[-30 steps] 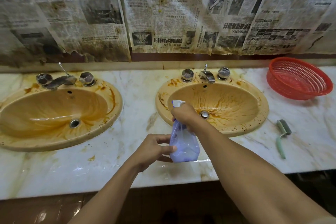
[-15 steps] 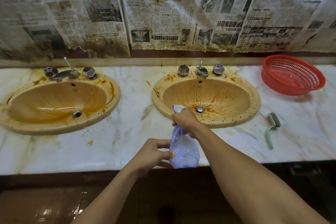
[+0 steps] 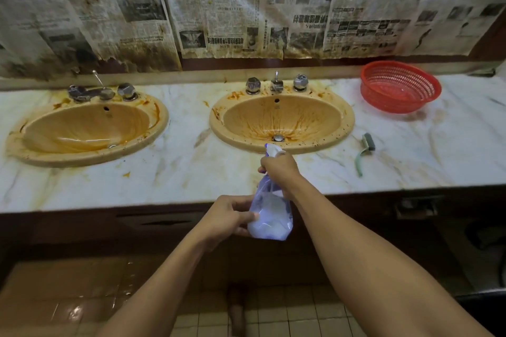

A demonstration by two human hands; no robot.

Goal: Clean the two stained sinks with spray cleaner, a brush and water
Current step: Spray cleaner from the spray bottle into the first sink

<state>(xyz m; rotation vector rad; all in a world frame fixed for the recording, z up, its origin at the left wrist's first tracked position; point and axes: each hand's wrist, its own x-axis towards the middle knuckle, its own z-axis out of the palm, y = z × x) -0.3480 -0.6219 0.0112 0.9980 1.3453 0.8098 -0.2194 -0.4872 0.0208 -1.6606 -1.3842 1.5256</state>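
Stained marble surface mid-frame; spray bottle upright at centre, nozzle toward sink just above. Right hand curled round its neck, left hand gripping its base; brush farther right.

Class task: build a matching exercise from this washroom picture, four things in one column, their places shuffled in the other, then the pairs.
1. red plastic mesh basket
2. green-handled scrub brush
3. translucent purple spray bottle
4. chrome tap spout

A. gripped by left hand and right hand
B. between two chrome knobs behind the right-hand orange stained sink
C. lying on white marble counter, right of that sink
D. at the counter's far right end

Pairs: 1-D, 2-C, 3-A, 4-B
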